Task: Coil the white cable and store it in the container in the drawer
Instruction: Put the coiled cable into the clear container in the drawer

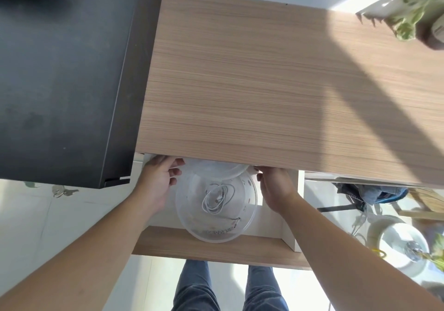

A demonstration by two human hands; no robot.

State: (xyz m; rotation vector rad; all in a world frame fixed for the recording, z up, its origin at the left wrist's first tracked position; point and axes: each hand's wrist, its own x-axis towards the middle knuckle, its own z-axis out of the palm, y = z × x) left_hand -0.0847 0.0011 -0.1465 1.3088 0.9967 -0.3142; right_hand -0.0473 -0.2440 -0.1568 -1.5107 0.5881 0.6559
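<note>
The white cable (216,200) lies coiled in the bottom of a clear round container (192,229). The container stands inside the open drawer (216,248). A translucent round lid (216,170) hovers over the container's far side, partly tucked under the tabletop edge. My left hand (161,178) grips the lid's left edge with its fingers. My right hand (276,188) holds the lid's right edge, its fingertips just below the tabletop.
The wooden tabletop (264,94) overhangs the back of the drawer. A black cabinet (60,82) stands close on the left. A potted plant (413,5) sits at the table's far right. On the floor to the right are a dark bag (370,193) and a white pot (398,246).
</note>
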